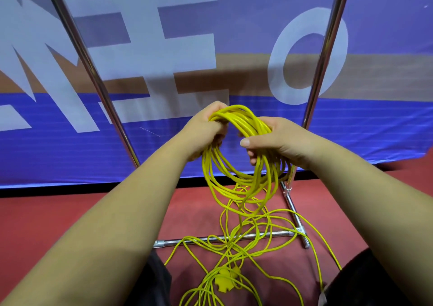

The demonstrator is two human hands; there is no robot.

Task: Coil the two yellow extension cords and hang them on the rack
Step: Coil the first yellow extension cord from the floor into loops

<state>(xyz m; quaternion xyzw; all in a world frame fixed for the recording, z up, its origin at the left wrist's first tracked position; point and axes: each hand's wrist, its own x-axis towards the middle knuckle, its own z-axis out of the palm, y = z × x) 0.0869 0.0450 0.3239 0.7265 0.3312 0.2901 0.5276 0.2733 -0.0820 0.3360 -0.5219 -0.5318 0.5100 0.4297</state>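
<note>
Apparently both hands [206,129] clasp coil [243,155]; tail dangles.

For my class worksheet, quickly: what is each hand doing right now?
Left hand: closed around the upper left of the yellow cord coil.
Right hand: closed around the coil's right side.

- Extension cord [236,165]: yellow plastic-looking sheath, smooth, slight sheen.
- Rack [325,52]: polished metal tubing, glossy (reflections visible).
- Banner [164,36]: woven fabric-like sheet, matt.
- Floor [70,212]: red, matt.
</note>
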